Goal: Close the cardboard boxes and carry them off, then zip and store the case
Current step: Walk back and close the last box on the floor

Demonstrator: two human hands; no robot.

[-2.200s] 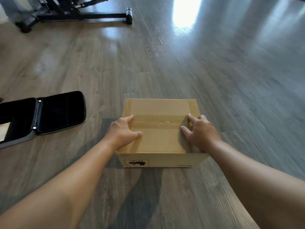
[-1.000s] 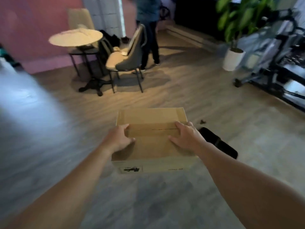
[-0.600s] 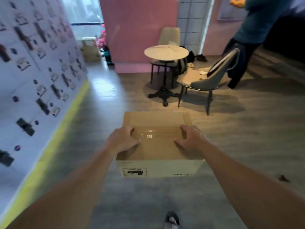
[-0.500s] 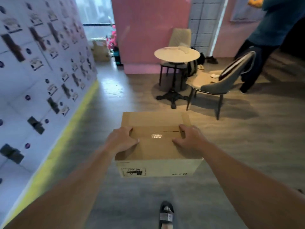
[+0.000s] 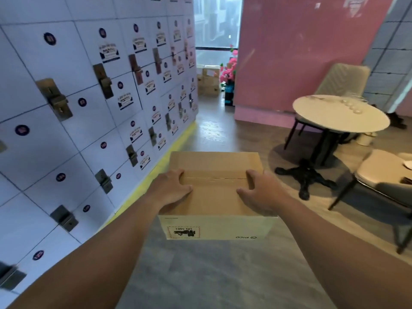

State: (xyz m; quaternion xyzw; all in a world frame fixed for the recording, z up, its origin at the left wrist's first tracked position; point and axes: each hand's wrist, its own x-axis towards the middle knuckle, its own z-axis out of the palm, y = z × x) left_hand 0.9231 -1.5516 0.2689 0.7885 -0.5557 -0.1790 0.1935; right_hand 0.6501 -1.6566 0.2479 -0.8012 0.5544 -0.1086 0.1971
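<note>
Cardboard box point(image 5: 215, 197), flaps closed, is carried above the grey floor point(image 5: 200, 275) between both hands: the left hand point(image 5: 171, 189) and right hand point(image 5: 259, 192) curl over opposite top edges, thumbs on the lid. Left of the grip stands a locker wall point(image 5: 89, 108); to its right, a round table point(image 5: 341, 114) and chairs point(image 5: 388, 175).

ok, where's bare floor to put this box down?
Both hands hold the box. Bare floor runs ahead between the lockers and the pink wall. Crowded at its far end, with stacked boxes and flowers, and right by the round table and chair.
</note>
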